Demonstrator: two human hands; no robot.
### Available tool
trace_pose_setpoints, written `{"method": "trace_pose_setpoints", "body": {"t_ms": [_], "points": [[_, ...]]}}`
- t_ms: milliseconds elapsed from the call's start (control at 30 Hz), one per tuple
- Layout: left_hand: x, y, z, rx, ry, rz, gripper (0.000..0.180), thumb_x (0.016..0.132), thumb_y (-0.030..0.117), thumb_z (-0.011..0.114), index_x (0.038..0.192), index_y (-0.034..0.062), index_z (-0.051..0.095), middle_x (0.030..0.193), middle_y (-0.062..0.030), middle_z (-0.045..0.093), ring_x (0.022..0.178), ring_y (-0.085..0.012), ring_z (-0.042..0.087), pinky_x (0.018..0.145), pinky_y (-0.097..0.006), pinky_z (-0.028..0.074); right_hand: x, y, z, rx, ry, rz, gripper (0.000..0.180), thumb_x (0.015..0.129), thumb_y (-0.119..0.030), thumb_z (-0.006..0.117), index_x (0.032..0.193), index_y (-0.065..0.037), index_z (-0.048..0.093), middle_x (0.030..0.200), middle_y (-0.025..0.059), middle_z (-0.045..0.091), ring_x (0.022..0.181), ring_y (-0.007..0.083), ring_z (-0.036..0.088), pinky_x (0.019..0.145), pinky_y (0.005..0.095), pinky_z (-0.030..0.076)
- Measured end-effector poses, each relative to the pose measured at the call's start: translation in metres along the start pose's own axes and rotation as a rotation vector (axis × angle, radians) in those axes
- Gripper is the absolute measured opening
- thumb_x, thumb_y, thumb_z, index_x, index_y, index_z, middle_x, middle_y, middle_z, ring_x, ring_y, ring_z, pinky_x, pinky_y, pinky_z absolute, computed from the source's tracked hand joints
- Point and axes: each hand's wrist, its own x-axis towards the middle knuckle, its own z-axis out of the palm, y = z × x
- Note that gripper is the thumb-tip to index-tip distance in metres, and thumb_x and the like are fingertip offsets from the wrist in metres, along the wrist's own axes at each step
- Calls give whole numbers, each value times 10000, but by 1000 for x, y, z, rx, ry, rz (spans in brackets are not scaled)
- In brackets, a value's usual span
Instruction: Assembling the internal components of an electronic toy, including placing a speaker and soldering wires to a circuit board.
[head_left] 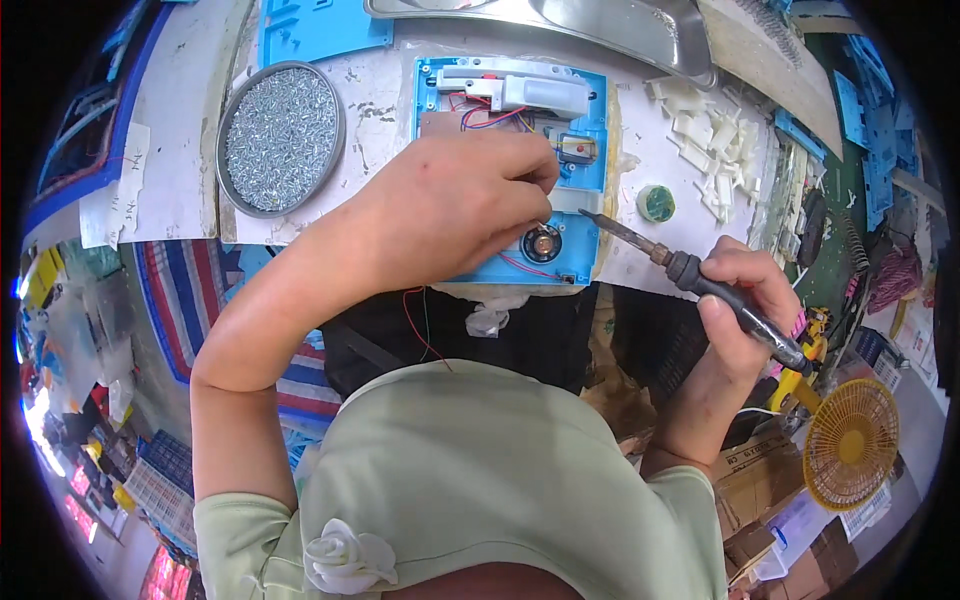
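Note:
A soldering iron (pixel 690 272) is gripped by my right hand (pixel 742 305), the fingers closed round its dark handle. Its tip points left and hangs close to the right edge of a blue plastic housing (pixel 593 92). Across the housing reaches my left hand (pixel 455 200), its thumb and fingers pinched together just above a small round speaker (pixel 542 245). What lies between those fingertips is too hidden to name. Inside the housing are a white plastic part (pixel 545 93), red and blue wires (pixel 490 118) and a small module (pixel 577 149). My left hand covers the housing's left middle.
A round metal dish (pixel 281 138) full of small screws stands on the left. Right of the housing are a small pot of green material (pixel 656 203) and a pile of white plastic parts (pixel 712 150). A metal tray (pixel 600 28) lies behind. Below right stands a yellow fan (pixel 851 445).

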Motion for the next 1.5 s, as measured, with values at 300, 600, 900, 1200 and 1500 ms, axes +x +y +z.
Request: {"method": "trace_pose_setpoints", "body": {"t_ms": [300, 600, 900, 1200, 1500], "points": [[2, 0, 6, -105, 90, -85, 172, 754, 18, 782, 891, 60, 686, 905, -69, 645, 840, -293, 663, 705, -373, 537, -2, 2, -6, 20, 30, -17, 281, 752, -60, 765, 982, 67, 664, 746, 82, 618, 632, 113, 496, 580, 249, 321], [1, 5, 11, -8, 99, -59, 176, 734, 9, 773, 861, 63, 663, 983, -65, 635, 854, -293, 664, 699, -380, 542, 1, -1, 2, -9, -70, 47, 286, 719, -87, 790, 957, 41, 694, 715, 69, 622, 608, 125, 509, 571, 264, 336], [0, 8, 14, -20, 117, -101, 166, 742, 23, 759, 867, 70, 659, 997, -63, 635, 875, -292, 665, 712, -376, 541, 4, -2, 6, -33, -104, 47, 279, 708, -81, 793, 946, 34, 706, 677, 57, 605, 572, 125, 489, 552, 271, 332], [0, 6, 15, -46, 125, -93, 171, 742, 26, 757, 873, 73, 658, 1004, -63, 634, 891, -284, 666, 721, -377, 536, 3, -2, 6, -39, -105, 60, 283, 699, -93, 792, 937, 33, 707, 675, 59, 604, 566, 131, 489, 548, 273, 335], [0, 8, 15, -18, 124, -92, 175, 740, 29, 758, 872, 71, 653, 1000, -62, 632, 884, -282, 663, 718, -378, 535, 4, -2, 9, -68, -120, 71, 293, 693, -102, 796, 939, 32, 711, 688, 73, 624, 561, 134, 495, 542, 268, 335]]}}
